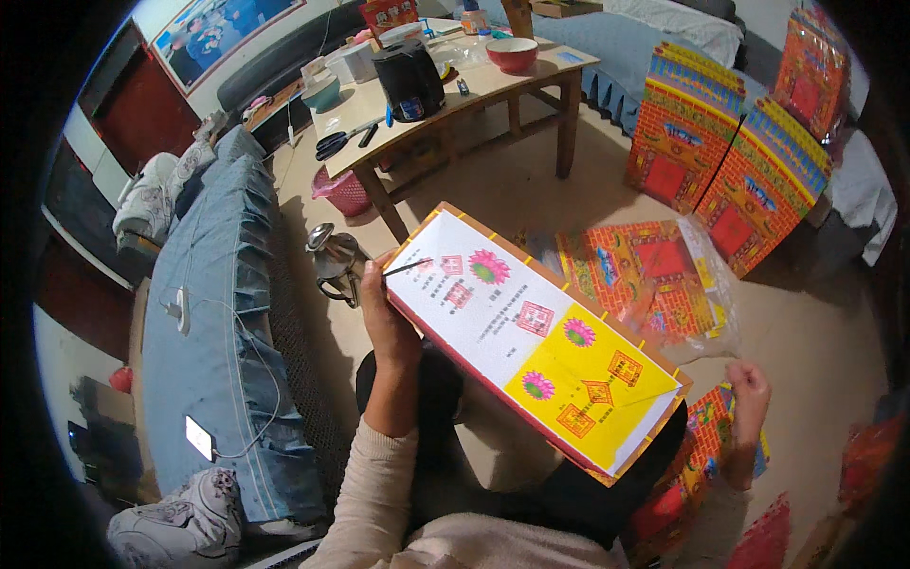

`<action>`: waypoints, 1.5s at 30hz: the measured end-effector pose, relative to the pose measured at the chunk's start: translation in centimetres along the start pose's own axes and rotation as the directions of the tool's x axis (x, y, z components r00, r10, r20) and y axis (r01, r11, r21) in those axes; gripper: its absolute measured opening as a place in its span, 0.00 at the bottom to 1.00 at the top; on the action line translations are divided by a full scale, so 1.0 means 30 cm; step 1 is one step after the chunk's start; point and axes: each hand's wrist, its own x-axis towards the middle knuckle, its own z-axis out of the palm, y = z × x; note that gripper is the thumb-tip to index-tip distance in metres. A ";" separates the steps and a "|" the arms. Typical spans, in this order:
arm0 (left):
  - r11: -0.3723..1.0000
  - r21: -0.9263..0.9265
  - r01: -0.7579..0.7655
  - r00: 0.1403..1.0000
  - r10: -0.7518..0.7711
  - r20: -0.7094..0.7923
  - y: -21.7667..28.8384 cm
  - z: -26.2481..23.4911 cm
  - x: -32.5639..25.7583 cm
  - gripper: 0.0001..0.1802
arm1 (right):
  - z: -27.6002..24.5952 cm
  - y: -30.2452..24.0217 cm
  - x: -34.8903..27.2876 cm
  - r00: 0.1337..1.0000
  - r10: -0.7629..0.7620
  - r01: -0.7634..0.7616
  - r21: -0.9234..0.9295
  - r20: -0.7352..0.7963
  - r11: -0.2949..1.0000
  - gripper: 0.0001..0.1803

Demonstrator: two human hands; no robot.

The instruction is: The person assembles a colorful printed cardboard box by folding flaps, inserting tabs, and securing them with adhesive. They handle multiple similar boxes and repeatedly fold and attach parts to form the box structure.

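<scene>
A long flat printed box (512, 327) lies tilted across my lap, with a white panel, a yellow panel, pink flowers, red stamps and a brown edge. My left hand (387, 318) grips its left end, thumb near the top face. Beside that thumb a thin dark stick (409, 267) lies over the white panel. Off the box's right end, my right hand (751, 387) is raised with its fingers curled together. Anything between them is too small to tell. Under the right forearm is a colourful printed cardboard piece (706, 431), partly hidden by the arm.
Brick-patterned printed cardboards (687, 133) stand at the right, and a plastic-wrapped one (654, 266) lies on the floor ahead. A steel kettle (334, 256) is left of the box. Beyond stands a wooden table (479, 81) with scissors (334, 144). A blue-covered sofa (204, 351) runs along the left.
</scene>
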 end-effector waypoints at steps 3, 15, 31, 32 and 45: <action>1.000 -0.026 0.016 0.999 -0.017 -0.043 -0.010 -0.012 0.001 0.32 | 0.138 -0.497 -0.039 0.981 -0.109 0.105 0.035 0.158 0.994 0.05; 0.998 -0.035 -0.045 0.999 0.044 -0.020 0.021 0.024 -0.028 0.23 | 0.706 -1.188 -0.156 0.570 -0.151 0.518 -0.211 0.807 0.829 0.07; 0.983 -0.159 0.092 0.995 -0.086 0.048 0.028 -0.018 -0.027 0.24 | 1.125 -1.217 -0.115 0.280 -0.029 0.629 -0.161 0.959 0.761 0.15; 0.984 -0.151 0.095 0.995 -0.088 0.055 0.030 -0.015 -0.026 0.25 | 1.132 -1.215 -0.113 0.283 -0.036 0.635 -0.159 0.958 0.756 0.15; 0.991 -0.135 0.006 0.996 0.006 0.091 0.028 -0.019 -0.028 0.33 | 1.147 -1.209 -0.157 0.385 0.016 0.695 -0.301 0.923 0.653 0.13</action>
